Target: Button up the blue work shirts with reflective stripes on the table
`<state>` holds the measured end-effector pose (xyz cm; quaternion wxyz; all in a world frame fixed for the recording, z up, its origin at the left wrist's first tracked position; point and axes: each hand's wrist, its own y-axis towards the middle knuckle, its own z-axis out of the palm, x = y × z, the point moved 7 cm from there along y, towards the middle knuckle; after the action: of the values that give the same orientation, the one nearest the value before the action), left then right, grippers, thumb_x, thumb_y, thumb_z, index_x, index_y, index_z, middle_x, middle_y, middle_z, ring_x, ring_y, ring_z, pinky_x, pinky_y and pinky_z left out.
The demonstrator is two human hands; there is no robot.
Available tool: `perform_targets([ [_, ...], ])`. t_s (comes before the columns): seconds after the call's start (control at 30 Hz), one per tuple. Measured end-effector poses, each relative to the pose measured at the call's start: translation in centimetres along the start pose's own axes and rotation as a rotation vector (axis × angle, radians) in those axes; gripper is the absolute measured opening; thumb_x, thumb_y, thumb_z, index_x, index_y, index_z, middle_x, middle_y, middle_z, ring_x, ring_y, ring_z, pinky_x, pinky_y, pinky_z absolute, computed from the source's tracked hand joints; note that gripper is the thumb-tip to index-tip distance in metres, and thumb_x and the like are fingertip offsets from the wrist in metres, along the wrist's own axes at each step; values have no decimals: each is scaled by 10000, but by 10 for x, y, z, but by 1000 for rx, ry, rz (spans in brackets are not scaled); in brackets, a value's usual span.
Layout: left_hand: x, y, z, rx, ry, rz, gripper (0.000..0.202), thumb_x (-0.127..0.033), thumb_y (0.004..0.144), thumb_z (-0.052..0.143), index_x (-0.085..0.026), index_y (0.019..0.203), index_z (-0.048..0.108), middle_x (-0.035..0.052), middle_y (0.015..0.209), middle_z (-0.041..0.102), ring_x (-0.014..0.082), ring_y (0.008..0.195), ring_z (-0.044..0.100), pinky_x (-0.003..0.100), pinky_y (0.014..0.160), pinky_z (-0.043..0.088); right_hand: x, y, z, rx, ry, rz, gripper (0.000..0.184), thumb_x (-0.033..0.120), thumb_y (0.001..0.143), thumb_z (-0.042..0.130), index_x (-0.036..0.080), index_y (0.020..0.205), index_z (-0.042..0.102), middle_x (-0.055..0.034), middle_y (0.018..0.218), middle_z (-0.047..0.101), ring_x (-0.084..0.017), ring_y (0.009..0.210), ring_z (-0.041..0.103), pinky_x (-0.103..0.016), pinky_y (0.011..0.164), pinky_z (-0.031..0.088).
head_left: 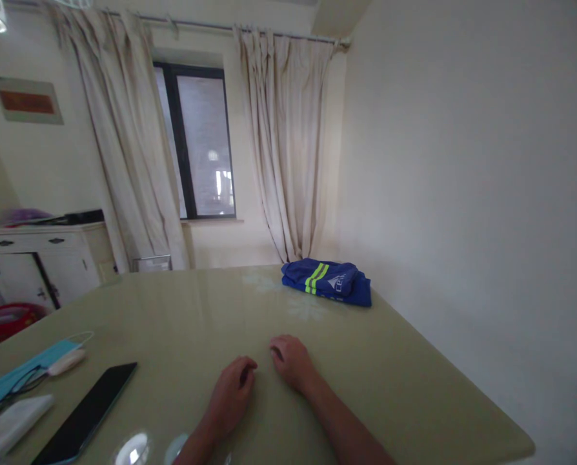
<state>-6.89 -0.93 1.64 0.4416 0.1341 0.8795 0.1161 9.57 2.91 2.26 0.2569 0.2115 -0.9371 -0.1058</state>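
My left hand (232,392) rests on the tabletop (192,323) with its fingers curled in, and nothing shows in it. Just to its right and slightly farther away, my right hand (292,361) also lies on the table, loosely closed, with no thing visible in its grip. The two hands are a little apart. Beyond the right hand, near the table's far right corner, sits a folded stack of blue clothing (356,290) with a yellow-green and grey stripe and white lettering. Neither hand touches it.
On the left lie a black phone (88,413), a blue face mask (27,373), a white block-shaped device (12,426) and a small white rounded item (66,362) by dark cables. A wall (463,194) borders the right side. Behind stand curtains (288,148) and a white cabinet (70,261).
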Motion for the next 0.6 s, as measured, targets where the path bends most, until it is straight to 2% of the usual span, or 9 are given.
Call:
perform_targets([
  [0.13,3,7,3,11,113,-78,233,-324,905,471,-211,912,676,77,862,736,235,823,673,318,773,449,-1,2,2,-10,-27,4,224,195,928,530,204,1063,709,-69,1083,733,-211,1032,631,-297,930,410],
  [0.23,6,12,4,16,223,-146,264,-341,931,440,-208,849,653,61,786,713,210,738,650,287,692,398,-1,3,3,-14,-49,9,198,188,926,528,204,1025,699,-62,1056,725,-208,1017,624,-293,913,409],
  [0.33,10,16,-1,-37,265,-202,293,-378,930,432,-212,789,629,61,795,707,210,740,638,284,684,388,1,2,4,-15,-66,13,181,200,927,527,207,1005,691,-63,1047,718,-210,1006,621,-298,895,417],
  [0.5,28,18,-10,-89,206,-234,413,-497,907,393,-218,674,589,43,662,652,232,674,617,302,658,414,2,3,7,-16,-107,18,180,201,921,522,210,1008,679,-75,1070,715,-229,1022,627,-332,907,437],
  [0.6,41,14,-20,-165,67,-299,461,-594,866,421,-220,660,596,33,655,647,261,733,639,304,690,463,3,4,13,2,-123,18,193,181,908,528,206,1029,677,-86,1083,715,-245,1047,634,-354,928,450],
])
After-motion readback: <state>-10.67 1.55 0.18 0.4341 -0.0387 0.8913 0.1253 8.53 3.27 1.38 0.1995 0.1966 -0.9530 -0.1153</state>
